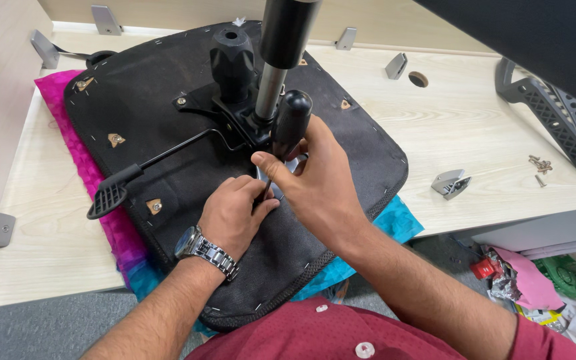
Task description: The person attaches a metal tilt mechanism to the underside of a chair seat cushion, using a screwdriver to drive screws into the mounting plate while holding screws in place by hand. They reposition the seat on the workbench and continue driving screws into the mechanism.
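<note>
Head view: right hand (pixel 318 180) gripped black-handled screwdriver (pixel 291 123); left hand (pixel 235 217) curled, steadying its tip on upturned black fabric chair seat (pixel 148 100); loose screws (pixel 540 167) remained unfitted.

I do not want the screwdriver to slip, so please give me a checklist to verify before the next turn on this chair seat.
1. Right hand grips the black screwdriver handle: ok.
2. Left hand steadies the shaft low, near the seat: ok.
3. Tip seated in the screw head: cannot tell, the hands hide it.
4. Upturned chair seat rests flat on the pink and blue cloth on the desk: ok.
5. Seat fully supported: not ok, its near edge overhangs the desk edge.
6. Spare screws lie loose on the desk, close to its near edge: not ok.
</note>
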